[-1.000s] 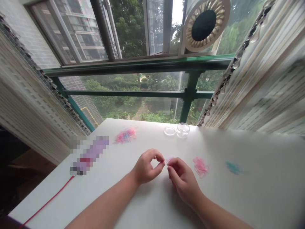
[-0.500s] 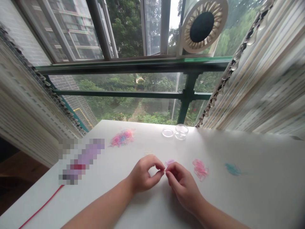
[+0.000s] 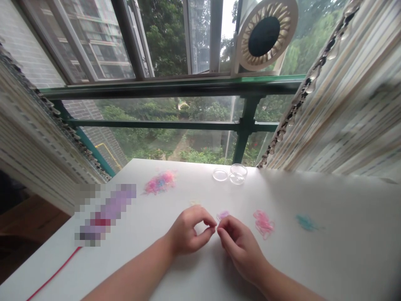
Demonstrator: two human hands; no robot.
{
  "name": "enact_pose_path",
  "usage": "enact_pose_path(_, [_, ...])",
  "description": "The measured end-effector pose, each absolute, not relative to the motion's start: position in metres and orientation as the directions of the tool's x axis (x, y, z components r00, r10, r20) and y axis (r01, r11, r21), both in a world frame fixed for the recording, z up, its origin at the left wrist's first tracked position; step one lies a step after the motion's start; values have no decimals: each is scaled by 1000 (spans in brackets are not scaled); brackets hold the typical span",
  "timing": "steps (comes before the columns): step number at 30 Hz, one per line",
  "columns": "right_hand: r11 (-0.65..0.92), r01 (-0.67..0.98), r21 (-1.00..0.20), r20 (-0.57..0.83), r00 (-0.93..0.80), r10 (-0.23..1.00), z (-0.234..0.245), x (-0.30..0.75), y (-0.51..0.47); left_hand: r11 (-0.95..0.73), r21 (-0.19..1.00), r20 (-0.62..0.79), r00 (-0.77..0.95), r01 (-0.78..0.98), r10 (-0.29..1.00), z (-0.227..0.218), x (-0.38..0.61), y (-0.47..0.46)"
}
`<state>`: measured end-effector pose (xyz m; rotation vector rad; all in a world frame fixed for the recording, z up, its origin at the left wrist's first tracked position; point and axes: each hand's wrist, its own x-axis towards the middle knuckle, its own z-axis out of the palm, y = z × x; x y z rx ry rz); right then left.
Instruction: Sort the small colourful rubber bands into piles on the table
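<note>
My left hand (image 3: pixel 194 230) is closed in a pinch, thumb and forefinger together above the white table. Facing it, my right hand (image 3: pixel 240 246) pinches too, its fingertips almost meeting those of the left. Whatever lies between the fingertips is too small to make out. Just behind the right fingers is a little purple pile (image 3: pixel 223 215) of what look like small rubber bands. To the right lie a pink pile (image 3: pixel 263 224) and a teal pile (image 3: pixel 306 223) of similar bands. A faint pale-yellow pile (image 3: pixel 194 202) shows beyond the left hand, partly covered by it.
A mixed, many-coloured heap of bands (image 3: pixel 160 182) lies at the back left of the table (image 3: pixel 347 251). Clear round container (image 3: pixel 238 174) and flat clear disc (image 3: pixel 220 175) stand near the window edge. A blurred-out purple object (image 3: pixel 115 205) and red cord (image 3: pixel 53 274) are left.
Both hands keep nearly the same pinched pose, fingertips close together. The whole view has shifted very slightly; the piles and containers stay in place.
</note>
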<state>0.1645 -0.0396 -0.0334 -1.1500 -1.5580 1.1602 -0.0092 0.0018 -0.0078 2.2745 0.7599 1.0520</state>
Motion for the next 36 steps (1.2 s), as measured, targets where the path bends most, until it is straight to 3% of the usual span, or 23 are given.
enact_pose_path(13, [141, 132, -981, 109, -226, 968, -30, 163, -41, -679, 666, 428, 587, 309, 687, -9, -12, 4])
enact_pose_path(36, [144, 142, -979, 110, -228, 968, -30, 164, -40, -692, 648, 434, 593, 318, 678, -6, -15, 8])
